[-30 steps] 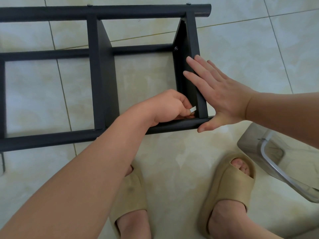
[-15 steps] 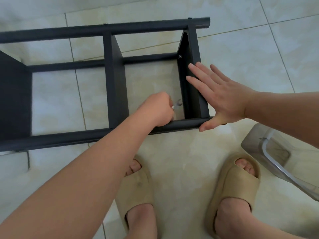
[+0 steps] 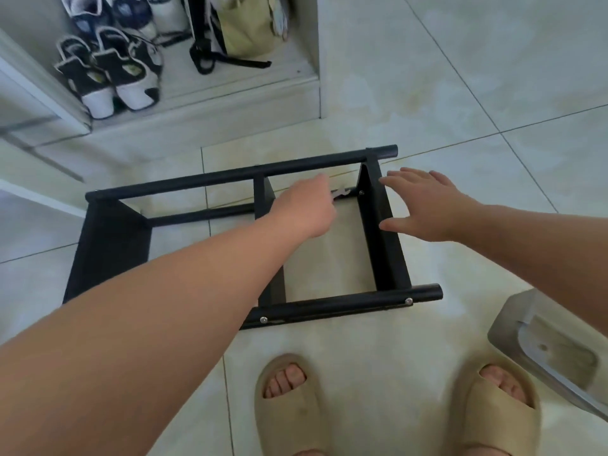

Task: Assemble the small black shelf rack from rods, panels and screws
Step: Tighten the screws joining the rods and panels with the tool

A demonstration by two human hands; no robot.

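**Rack on its side, far screw next**

Down on the tiled floor [image 3: 493, 93] lies the rack [image 3: 345, 306], tipped on its side just ahead of the person's slippers [image 3: 286, 406]. Rods run left to right and three panels stand across them. It looks stiff and fairly light: thin metal tube and flat board. Smooth tile will let it skate under a push, so bracing it counts.

The right end panel [image 3: 385, 245] is the place to hold, flat against its outer face near the rod joints. The right hand [image 3: 424, 205] is there, fingers straight and spread, thumb at the panel's edge; whether the palm presses or only hovers, I cannot tell.

The left hand [image 3: 306, 209] reaches inside the frame, curled round a small silvery tool [image 3: 340, 193]. Its tip points at the screw [image 3: 362, 192] on the panel's inner face, by the far lower rod. It looks like a tightening step, and it calls for gentle turns, since small threads in thin tube strip easily.
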